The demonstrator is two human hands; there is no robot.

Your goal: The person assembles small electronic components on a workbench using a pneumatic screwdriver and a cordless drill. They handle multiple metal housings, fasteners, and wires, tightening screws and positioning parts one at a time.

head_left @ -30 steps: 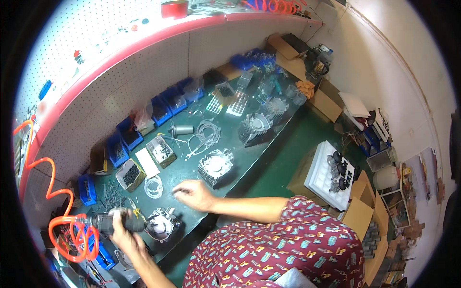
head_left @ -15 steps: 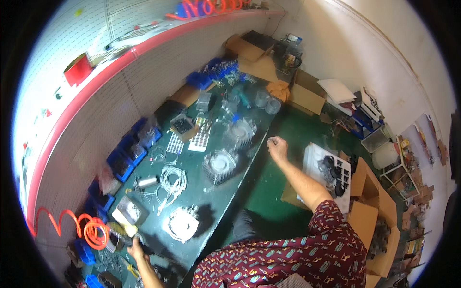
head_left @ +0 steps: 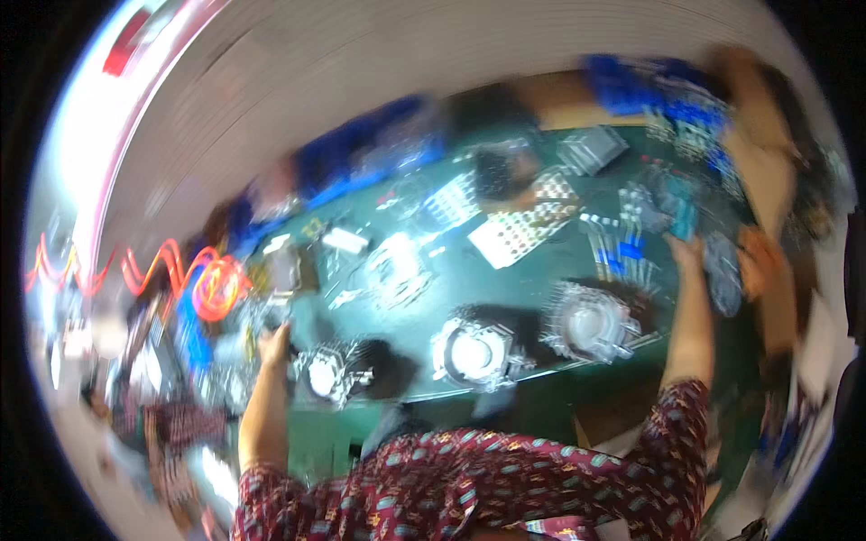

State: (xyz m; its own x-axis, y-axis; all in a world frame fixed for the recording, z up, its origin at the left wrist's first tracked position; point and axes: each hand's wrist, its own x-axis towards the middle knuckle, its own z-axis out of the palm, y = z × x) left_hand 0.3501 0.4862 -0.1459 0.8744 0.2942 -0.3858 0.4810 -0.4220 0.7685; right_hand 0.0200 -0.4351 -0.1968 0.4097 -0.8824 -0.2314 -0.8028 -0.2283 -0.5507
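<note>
Motion blurs the whole head view. My left hand is at the left end of the green workbench, close to a dark shape I cannot make out; its fingers are smeared. At the far right, my right hand reaches to the near end of a teal tool, perhaps a powered driver. Whether the fingers close round it cannot be seen. Along the front edge sit three round, finned metal housings: the left one, the middle one and the right one.
A coil of white cable and sheets of round stickers lie mid-bench. Several leads with blue parts are right of them. Blue bins line the back. An orange coiled hose hangs left; an orange cloth lies right.
My view has swung round to face the bench. My right hand has gone from beside the bench to the teal tool. My left hand stays near the left end.
</note>
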